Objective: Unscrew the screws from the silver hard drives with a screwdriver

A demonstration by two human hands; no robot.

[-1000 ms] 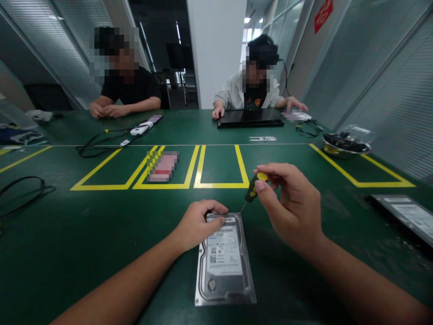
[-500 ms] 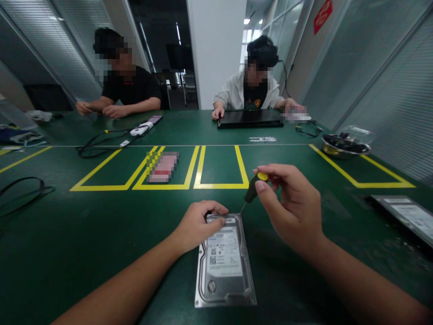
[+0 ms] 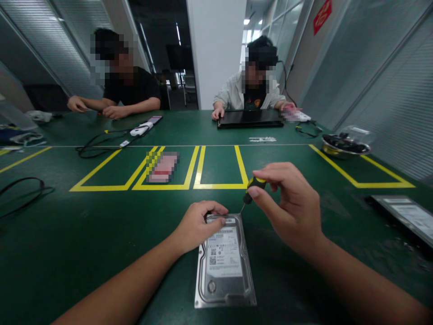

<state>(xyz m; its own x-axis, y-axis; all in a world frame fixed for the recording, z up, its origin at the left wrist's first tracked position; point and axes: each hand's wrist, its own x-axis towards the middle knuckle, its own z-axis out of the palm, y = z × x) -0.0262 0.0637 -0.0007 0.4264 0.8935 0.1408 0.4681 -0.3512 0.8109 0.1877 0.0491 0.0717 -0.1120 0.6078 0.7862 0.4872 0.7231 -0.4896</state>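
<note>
A silver hard drive [image 3: 225,266] lies label up on the green table in front of me. My left hand [image 3: 199,225] grips its far left end, thumb on top and fingers at the far edge. My right hand [image 3: 291,203] pinches the dark green and yellow handle of a small screwdriver [image 3: 249,194] between thumb and fingers. The screwdriver leans to the right, its thin shaft reaching down to the drive's far right corner. Whether the tip sits in a screw is too small to see.
Another hard drive [image 3: 409,214] lies at the right. Farther back stand a metal bowl [image 3: 345,146] of dark parts, a phone [image 3: 164,167] within yellow tape [image 3: 219,186], and cables [image 3: 98,146]. Across the table sit two people, one holding a black flat panel [image 3: 250,118].
My right thumb and fingers have shifted on the screwdriver handle, which has turned slightly. My left hand and the hard drive stay put. The person at the left has moved a hand outward.
</note>
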